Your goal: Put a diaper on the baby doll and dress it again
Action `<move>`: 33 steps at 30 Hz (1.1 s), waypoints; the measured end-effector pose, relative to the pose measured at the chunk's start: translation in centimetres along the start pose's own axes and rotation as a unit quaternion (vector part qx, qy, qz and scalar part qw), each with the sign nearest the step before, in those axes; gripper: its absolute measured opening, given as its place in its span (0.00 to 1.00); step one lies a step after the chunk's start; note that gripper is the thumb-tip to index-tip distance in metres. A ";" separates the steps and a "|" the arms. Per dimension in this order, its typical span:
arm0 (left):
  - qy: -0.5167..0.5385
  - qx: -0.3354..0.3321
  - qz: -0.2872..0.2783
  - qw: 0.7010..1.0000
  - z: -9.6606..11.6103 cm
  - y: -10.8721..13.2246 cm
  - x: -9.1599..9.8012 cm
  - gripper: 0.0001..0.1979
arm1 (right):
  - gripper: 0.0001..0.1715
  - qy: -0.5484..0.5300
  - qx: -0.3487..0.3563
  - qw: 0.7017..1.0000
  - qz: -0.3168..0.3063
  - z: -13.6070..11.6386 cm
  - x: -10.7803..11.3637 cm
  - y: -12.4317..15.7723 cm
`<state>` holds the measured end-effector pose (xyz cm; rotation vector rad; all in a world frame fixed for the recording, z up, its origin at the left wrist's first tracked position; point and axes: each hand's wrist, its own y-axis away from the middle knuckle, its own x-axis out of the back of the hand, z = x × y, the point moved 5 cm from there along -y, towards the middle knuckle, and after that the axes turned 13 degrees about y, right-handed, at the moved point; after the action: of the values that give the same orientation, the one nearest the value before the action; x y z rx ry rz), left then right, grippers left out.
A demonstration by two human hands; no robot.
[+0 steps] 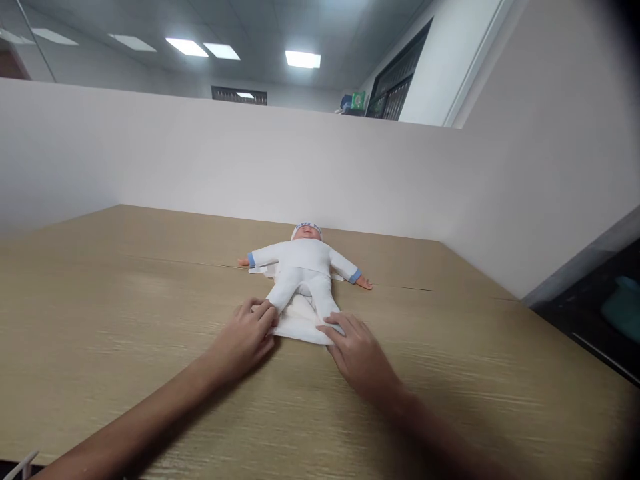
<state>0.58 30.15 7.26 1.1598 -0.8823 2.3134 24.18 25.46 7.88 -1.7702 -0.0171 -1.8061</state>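
Note:
A baby doll lies on its back on the wooden table, dressed in white with blue cuffs and a lettered white cap. Its arms are stretched out and its legs are apart. Under its hips and between its legs spreads a white diaper, with a side tab showing by the doll's waist. My left hand has its fingers closed at the diaper's near left corner, beside one foot. At the near right corner, my right hand pinches the edge next to the other foot. Both hands partly hide the doll's feet.
The wooden table runs back to a low pale wall. At the right, past the table edge, is a dark recess holding a teal object. A thin white item shows at the bottom left.

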 end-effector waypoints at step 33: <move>0.442 0.233 0.078 0.863 -12.1 -17.4 -1.1 0.22 | 0.20 -0.422 -0.225 0.871 -0.110 13.9 -8.2 -17.1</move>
<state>4.90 50.94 7.06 0.0418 -0.0652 2.8336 28.96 48.45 8.62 -2.8779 -0.1632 -1.0634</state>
